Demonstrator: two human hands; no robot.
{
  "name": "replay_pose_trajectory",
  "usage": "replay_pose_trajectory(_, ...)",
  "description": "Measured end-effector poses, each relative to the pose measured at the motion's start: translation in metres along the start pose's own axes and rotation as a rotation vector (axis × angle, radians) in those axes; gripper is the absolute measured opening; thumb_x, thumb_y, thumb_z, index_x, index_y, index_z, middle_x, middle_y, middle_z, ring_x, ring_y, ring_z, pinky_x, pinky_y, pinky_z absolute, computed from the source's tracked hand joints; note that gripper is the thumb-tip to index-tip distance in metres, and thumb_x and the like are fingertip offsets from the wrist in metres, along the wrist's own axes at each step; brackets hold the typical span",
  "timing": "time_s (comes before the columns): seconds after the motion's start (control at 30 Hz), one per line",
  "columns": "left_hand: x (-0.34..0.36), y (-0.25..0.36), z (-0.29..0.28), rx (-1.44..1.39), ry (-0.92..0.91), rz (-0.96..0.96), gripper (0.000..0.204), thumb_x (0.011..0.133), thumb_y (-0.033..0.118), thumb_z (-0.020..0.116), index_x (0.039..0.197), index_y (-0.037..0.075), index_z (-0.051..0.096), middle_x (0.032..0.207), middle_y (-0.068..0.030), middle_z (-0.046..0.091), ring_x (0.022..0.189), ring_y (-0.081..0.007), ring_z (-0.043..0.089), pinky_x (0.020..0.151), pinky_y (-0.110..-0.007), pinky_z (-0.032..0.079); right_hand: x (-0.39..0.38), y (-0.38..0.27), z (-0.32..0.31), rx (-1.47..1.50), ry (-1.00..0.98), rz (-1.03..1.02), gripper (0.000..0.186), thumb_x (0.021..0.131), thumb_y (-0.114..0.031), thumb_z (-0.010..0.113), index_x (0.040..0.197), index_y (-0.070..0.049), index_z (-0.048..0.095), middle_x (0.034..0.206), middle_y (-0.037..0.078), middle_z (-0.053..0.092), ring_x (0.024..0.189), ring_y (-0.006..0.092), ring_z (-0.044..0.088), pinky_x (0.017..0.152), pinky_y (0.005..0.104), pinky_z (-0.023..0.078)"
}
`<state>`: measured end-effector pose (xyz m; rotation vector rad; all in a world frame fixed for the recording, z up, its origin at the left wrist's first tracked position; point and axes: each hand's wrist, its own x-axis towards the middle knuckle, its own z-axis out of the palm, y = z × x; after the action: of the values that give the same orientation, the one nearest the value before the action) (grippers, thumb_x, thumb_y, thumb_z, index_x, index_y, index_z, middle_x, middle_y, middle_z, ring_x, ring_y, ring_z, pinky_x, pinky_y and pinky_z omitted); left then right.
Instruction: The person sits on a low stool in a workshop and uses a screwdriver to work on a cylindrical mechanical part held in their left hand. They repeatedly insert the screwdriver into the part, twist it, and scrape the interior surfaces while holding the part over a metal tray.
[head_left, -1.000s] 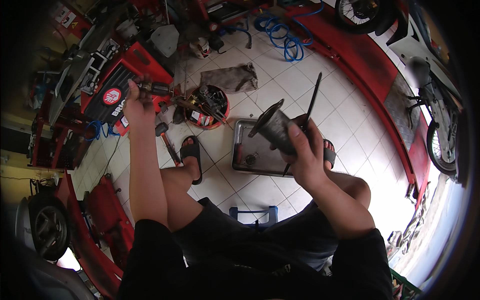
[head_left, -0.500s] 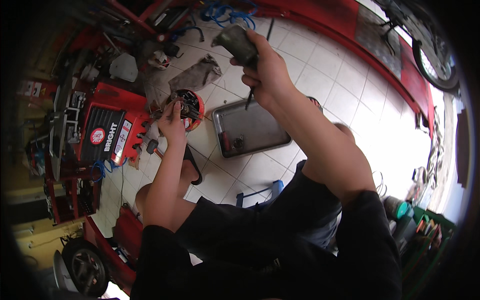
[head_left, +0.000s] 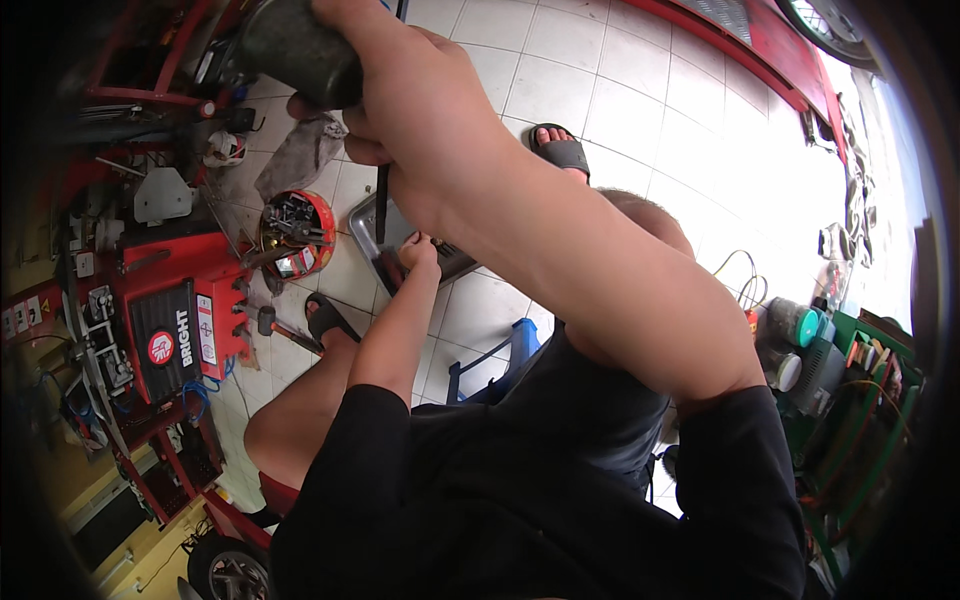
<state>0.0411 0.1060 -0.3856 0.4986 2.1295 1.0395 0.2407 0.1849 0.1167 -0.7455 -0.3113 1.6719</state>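
Up top, R hand (head_left: 400,85) clasps dark cyl (head_left: 305,55), L hand (head_left: 420,254) at tray (head_left: 372,248), grip unclear; blk panel (head_left: 158,340) lettered.

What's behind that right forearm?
Behind the right forearm, a metal tray shows in part, with the left hand in front of it; the rest is covered, so anything lying there is hidden.
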Motion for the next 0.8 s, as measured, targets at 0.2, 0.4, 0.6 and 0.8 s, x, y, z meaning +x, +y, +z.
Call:
replay_pose_trajectory(0.2,0.004,-0.025,0.014,-0.004,-0.154,-0.289,0.022,0.097,0.011,0.066,0.109,-0.006,0.072,0.107,-0.0113,0.073,0.095,-0.0173,0.066,0.084,-0.032,0.053,-0.006,-0.015,-0.01,0.022,0.01,0.048,0.052,0.09,-0.041,0.068,0.11,0.006,0.055,0.088,0.008,0.06,0.076,0.0141,0.054,0.066,0.0308,0.045)
replay_pose_trajectory(0.4,0.012,-0.029,0.021,0.087,-0.217,-0.304,0.027,0.098,0.015,0.066,0.114,-0.005,0.07,0.112,-0.0118,0.071,0.1,-0.0184,0.065,0.088,-0.033,0.052,-0.006,-0.012,-0.009,-0.018,-0.012,0.09,0.055,0.09,-0.044,0.068,0.11,0.005,0.056,0.088,0.008,0.061,0.073,0.0125,0.053,0.062,0.0289,0.044)
replay_pose_trajectory(0.6,0.026,-0.04,0.009,0.161,-0.276,-0.271,0.032,0.098,0.02,0.066,0.119,-0.005,0.068,0.117,-0.0123,0.069,0.106,-0.0194,0.064,0.091,-0.034,0.051,0.004,0.011,0.0,-0.107,-0.058,0.136,0.057,0.09,-0.047,0.069,0.111,0.005,0.057,0.087,0.008,0.063,0.068,0.011,0.052,0.056,0.0269,0.041)
replay_pose_trajectory(0.8,0.04,-0.024,0.009,0.376,-0.426,-0.055,0.038,0.098,0.024,0.067,0.123,-0.004,0.065,0.123,-0.0128,0.068,0.111,-0.0205,0.063,0.094,-0.035,0.05,0.005,0.011,-0.014,-0.178,-0.055,0.188,0.061,0.09,-0.052,0.068,0.118,0.001,0.055,0.085,0.006,0.062,0.063,0.0095,0.047,0.049,0.0268,0.033)
